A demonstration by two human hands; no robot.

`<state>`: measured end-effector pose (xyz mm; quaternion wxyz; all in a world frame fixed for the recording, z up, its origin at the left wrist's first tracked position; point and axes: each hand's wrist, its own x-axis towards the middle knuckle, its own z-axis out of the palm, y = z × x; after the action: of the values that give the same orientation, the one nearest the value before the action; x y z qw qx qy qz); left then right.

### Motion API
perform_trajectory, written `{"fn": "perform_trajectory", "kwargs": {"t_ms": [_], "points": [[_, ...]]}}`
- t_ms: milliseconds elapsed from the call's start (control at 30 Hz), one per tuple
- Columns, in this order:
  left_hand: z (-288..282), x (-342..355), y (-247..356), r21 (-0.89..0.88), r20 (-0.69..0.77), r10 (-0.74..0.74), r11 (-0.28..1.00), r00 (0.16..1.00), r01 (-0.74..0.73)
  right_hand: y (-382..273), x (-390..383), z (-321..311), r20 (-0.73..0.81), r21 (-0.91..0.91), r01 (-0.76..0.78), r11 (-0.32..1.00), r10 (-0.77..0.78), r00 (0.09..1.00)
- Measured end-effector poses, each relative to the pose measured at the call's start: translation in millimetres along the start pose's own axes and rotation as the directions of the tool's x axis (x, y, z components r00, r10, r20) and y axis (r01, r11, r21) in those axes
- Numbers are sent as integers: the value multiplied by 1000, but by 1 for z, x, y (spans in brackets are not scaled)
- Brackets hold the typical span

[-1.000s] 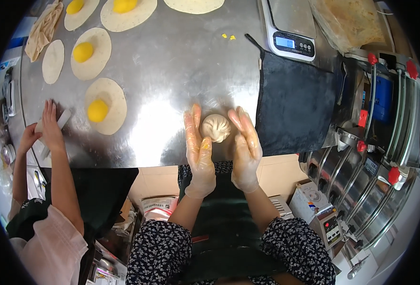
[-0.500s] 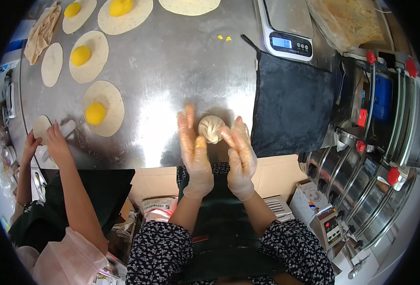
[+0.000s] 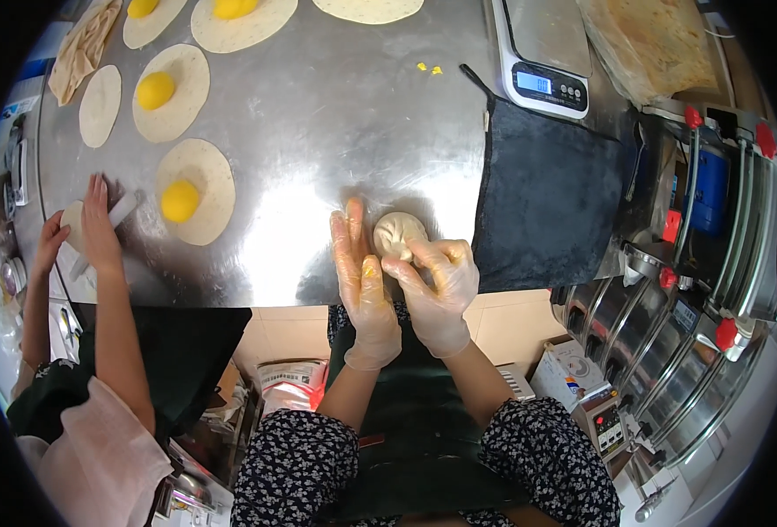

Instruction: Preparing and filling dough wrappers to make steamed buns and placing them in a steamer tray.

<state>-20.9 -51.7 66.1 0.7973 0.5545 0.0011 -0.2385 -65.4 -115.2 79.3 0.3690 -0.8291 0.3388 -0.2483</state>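
Both hands wear clear gloves at the near edge of the metal desk (image 3: 318, 132). The left hand (image 3: 361, 285) is wide, fingers stretched forward and thumb apart, with a yellow smear on the thumb. The right hand (image 3: 441, 288) is bent narrow, thumb and fingertips at the near right side of a pleated bun (image 3: 395, 230); whether they grip it, I cannot tell. The bun sits on the desk between the hands, just right of the left hand's fingers.

To the right lies a black cloth (image 3: 546, 193). At the left, another person's hands (image 3: 98, 230) are at a small dough piece (image 3: 73, 227) and a pale rolling pin (image 3: 122, 211).

Farther in, a dough round (image 3: 217, 206) bears a yellow ball (image 3: 179, 201). Beyond it lie a plain dough oval (image 3: 100, 105) and a second filled round (image 3: 191, 88). Past the black cloth stands a white scale (image 3: 550, 90). Farthest off are more dough rounds (image 3: 261, 31), a beige cloth (image 3: 84, 48) and a clear bag (image 3: 647, 44).
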Motion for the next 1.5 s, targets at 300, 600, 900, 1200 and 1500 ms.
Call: {"fn": "perform_trajectory", "kwargs": {"t_ms": [300,600,900,1200,1500], "points": [[-3,-7,-1,-35,2,-85,996,996,85,-2,3,3,-45,-11,163,987,-163,986],[1,6,-8,101,159,39,993,987,-56,7,2,6,386,547,-360,756,153,910],[7,2,-5,122,128,-39,992,991,23,-1,14,7,439,643,-481,596,228,869],[12,-4,6,300,111,-13,954,994,-21,1,5,5,330,740,-342,579,130,935],[-45,24,-21,457,-51,350,841,935,-290,53,105,-2,-101,167,-101,981,119,988]]}}
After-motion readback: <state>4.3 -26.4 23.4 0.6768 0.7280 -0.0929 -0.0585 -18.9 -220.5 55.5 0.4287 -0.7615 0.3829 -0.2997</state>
